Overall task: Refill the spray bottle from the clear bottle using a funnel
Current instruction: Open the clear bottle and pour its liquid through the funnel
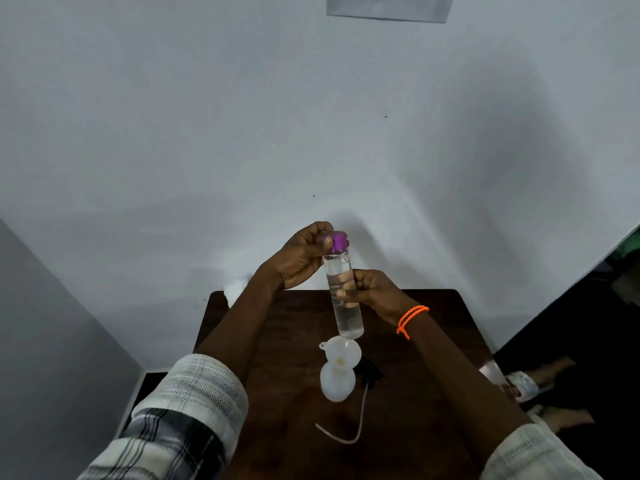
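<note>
I hold a clear bottle (348, 315) full of clear liquid upright above the table. My right hand (372, 289) grips its middle. My left hand (299, 254) pinches the purple cap (337, 241) on its top. Below the bottle stands a white spray bottle (336, 384) with a white funnel (341, 351) set in its neck. The black spray head (370, 372) lies just right of it, with its thin dip tube (360, 417) curling toward me on the table.
The dark wooden table (433, 358) is small and stands against a white wall (311, 116). A person's feet (550, 368) show on the dark floor at the right. A grey wall (41, 341) runs down the left.
</note>
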Action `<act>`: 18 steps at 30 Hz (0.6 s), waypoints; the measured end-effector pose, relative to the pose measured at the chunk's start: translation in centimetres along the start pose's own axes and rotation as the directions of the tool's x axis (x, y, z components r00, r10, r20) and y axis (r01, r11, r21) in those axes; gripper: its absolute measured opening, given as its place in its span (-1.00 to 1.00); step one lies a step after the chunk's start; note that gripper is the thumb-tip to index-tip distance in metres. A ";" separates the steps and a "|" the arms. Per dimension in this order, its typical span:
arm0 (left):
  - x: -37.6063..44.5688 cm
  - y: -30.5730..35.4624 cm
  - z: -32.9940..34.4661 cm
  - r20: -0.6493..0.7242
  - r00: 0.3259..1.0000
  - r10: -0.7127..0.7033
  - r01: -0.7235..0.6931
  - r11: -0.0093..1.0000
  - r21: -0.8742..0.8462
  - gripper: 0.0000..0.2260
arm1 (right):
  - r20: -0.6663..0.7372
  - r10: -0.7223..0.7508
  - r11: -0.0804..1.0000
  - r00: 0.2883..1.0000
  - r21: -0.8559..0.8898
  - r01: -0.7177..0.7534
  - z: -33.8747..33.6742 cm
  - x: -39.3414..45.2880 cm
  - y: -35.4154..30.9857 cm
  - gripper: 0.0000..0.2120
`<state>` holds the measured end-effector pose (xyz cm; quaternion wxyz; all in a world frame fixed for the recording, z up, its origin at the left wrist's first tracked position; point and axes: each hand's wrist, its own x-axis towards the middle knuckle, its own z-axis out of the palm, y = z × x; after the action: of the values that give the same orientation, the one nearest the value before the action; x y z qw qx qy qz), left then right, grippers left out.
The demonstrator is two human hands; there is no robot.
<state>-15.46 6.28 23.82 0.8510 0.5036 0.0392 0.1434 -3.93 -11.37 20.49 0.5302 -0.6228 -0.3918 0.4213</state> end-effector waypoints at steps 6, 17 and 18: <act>-0.3 -0.6 1.4 -0.196 0.976 0.092 -0.064 0.988 0.143 -0.66 | -0.144 -0.069 0.997 0.987 -0.050 0.062 1.5 -0.9 0.2 -0.67; -0.6 -0.6 1.4 -0.265 0.952 0.154 -0.078 0.957 0.278 -0.40 | -0.200 -0.084 0.994 0.976 -0.084 0.068 1.6 -2.0 0.0 -0.65; -0.5 -0.6 1.5 -0.258 0.954 0.151 -0.075 0.957 0.281 -0.42 | -0.199 -0.082 0.995 0.977 -0.081 0.067 1.7 -2.0 0.0 -0.65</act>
<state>-15.46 4.60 23.99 0.7513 0.5907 0.1477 0.2546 -6.17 -12.70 20.55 0.5594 -0.6664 -0.3741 0.3210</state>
